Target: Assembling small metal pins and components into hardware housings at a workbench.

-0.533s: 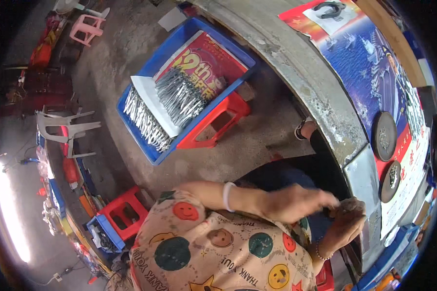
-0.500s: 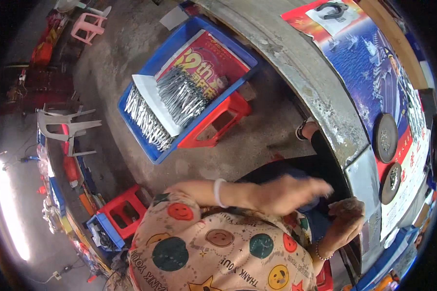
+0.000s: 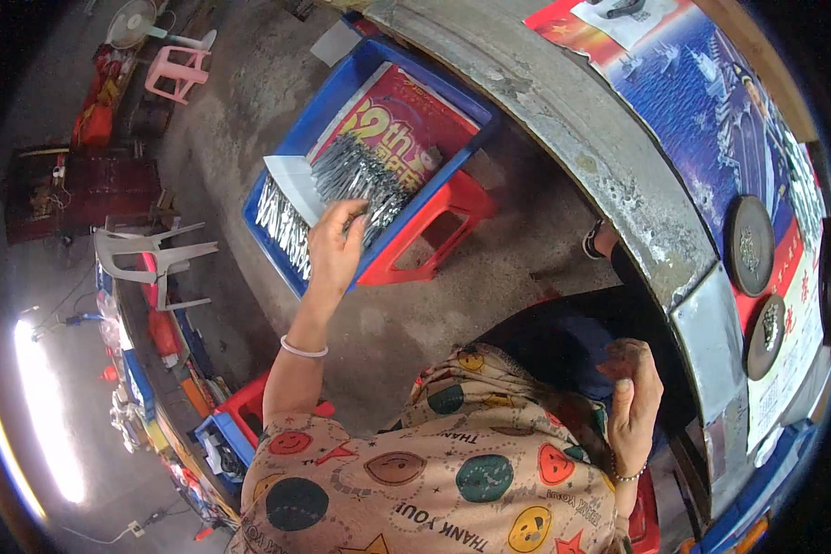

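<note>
My left hand (image 3: 335,247), with a white bangle on its wrist, is over the blue plastic bin (image 3: 266,254). Its thumb and fingers come together at the thin silvery metal pieces (image 3: 379,196); whatever is between the fingertips is too small to make out. A white strip (image 3: 295,183) lies between two rows of these pieces, and a red printed sheet (image 3: 425,115) lies in the bin's far part. Beside the workbench's near edge, my right hand (image 3: 635,406), wearing a beaded bracelet, has loosely bent fingers with the thumb apart, and nothing shows in it.
A red stool (image 3: 452,217) stands under the bin. On the workbench (image 3: 609,175) at right lie a printed poster (image 3: 702,120) and two dark round dishes (image 3: 750,245) with small pieces in them. Grey and pink plastic seats stand at left. A foot shows below the bench.
My left hand has swung away from beside my right hand, out to the metal pieces in the bin. My right hand has drawn slightly left, and its thumb now stands apart.
</note>
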`<state>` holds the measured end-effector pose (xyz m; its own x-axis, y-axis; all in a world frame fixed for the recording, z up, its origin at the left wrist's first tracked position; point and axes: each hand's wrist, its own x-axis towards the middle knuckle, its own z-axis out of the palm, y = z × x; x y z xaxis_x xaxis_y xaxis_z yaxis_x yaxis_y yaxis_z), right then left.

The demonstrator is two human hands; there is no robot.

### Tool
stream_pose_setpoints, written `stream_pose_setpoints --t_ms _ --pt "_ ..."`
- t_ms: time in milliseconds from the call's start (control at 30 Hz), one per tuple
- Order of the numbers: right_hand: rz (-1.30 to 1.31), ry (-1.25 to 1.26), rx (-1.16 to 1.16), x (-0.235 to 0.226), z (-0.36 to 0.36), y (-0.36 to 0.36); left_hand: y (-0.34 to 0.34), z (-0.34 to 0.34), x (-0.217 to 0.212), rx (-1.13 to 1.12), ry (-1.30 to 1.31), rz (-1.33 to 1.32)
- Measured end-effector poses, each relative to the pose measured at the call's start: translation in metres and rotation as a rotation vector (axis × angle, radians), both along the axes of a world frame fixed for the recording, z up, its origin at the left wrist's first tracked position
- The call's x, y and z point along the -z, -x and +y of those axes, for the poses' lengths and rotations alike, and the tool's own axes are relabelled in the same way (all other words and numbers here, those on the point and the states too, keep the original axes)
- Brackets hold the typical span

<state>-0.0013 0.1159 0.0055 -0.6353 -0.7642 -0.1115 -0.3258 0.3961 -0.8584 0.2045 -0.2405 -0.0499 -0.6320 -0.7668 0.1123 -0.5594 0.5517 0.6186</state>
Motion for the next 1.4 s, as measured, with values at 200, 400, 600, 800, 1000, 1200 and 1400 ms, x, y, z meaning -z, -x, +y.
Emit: stream_pose_setpoints --t_ms 200,400,600,800,1000,1200,1400 --pt "0.04 -0.028 -0.056 -0.003 -0.001 0.0 0.003 0.005 0.0 0.07 -0.041 -0.134" --pt "0.076 -0.093 -0.126 -0.005 0.004 0.006 0.027 0.021 -0.016 0.133 0.077 -0.126" --pt "0.138 -0.029 -0.147 -0.005 0.023 0.016 0.094 0.075 -0.072 0.453 0.09 0.023" --pt "-0.007 0.106 -0.032 -0.01 0.078 0.024 0.195 0.154 -0.122 1.065 0.072 0.165" --pt "-0.491 0.281 0.179 0.02 0.136 0.024 0.311 0.219 -0.14 1.421 0.021 0.312" --pt "-0.934 0.311 0.256 0.072 0.143 0.021 0.451 0.279 -0.103 1.453 0.19 0.35" --pt "-0.856 0.132 0.08 0.087 0.147 0.046 0.547 0.301 -0.061 1.358 0.547 0.376"
